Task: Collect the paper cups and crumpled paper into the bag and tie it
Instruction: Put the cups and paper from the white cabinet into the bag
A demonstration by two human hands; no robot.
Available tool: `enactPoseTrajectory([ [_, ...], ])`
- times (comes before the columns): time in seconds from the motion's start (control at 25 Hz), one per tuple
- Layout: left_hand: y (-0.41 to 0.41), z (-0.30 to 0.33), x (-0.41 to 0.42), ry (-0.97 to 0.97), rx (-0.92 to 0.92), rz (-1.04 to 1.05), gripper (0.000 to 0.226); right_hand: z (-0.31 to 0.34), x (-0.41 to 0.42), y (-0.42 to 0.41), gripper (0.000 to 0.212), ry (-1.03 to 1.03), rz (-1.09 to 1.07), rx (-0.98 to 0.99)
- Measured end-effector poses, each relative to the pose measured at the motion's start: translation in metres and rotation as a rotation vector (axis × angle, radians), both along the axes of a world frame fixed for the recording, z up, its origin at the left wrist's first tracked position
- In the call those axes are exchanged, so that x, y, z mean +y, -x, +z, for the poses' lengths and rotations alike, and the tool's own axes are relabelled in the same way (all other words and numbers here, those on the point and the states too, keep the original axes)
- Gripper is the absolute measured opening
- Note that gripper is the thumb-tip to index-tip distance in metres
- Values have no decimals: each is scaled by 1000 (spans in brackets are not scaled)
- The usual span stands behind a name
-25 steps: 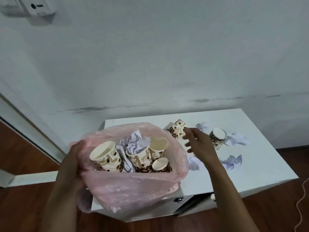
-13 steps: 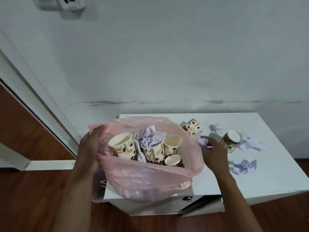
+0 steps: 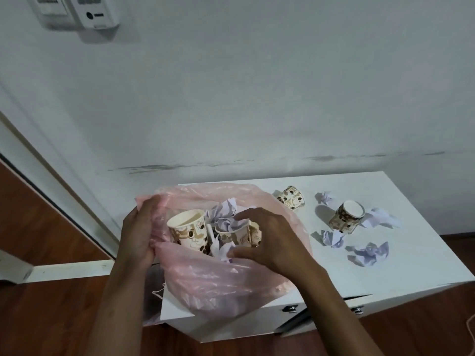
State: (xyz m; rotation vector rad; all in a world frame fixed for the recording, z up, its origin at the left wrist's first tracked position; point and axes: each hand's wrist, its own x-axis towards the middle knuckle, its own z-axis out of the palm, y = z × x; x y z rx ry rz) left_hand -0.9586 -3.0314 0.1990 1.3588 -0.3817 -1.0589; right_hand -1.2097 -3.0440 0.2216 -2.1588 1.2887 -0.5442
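A pink plastic bag (image 3: pixel 218 283) stands open at the left end of the white cabinet top (image 3: pixel 401 273). Inside it are several coffee-print paper cups (image 3: pixel 189 229) and crumpled paper (image 3: pixel 223 211). My left hand (image 3: pixel 138 235) grips the bag's left rim. My right hand (image 3: pixel 267 237) hovers over the bag's mouth with fingers spread, and a small paper wad (image 3: pixel 227 249) lies at its thumb tip. On the cabinet, one cup (image 3: pixel 291 197) lies on its side and another cup (image 3: pixel 347 219) stands upside down. Several crumpled papers (image 3: pixel 367 253) lie around them.
The cabinet stands against a white wall (image 3: pixel 257 98), its front edge has metal latches (image 3: pixel 289 309). A door frame (image 3: pixel 51 181) and wood floor (image 3: pixel 38 317) are to the left. A thin cord (image 3: pixel 469 327) lies at the bottom right.
My right hand left the cabinet top beside the lying cup and moved left over the bag's mouth. The view shifted right. My left hand kept its hold on the rim.
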Motion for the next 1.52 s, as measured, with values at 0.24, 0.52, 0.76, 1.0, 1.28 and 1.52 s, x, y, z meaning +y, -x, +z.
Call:
enactPoseTrajectory([
  [0.24,1,2,-7,13,-13,3,21,-19,-82,48,16,250,-429,-193],
  [0.52,3,4,-14,12,-11,15,22,-123,-178,78,58,35,-261,699],
  [0.76,3,5,-16,0,4,30,19,-124,-176,91,67,96,-401,458],
  [1.0,2,2,-14,8,-11,44,27,0,-104,61,64,269,-495,-361],
  [1.28,-3,7,-9,-31,-47,-7,28,13,-7,10,69,175,80,83],
  [1.52,0,22,-14,-72,-59,63,29,-6,-15,-8,58,56,332,159],
])
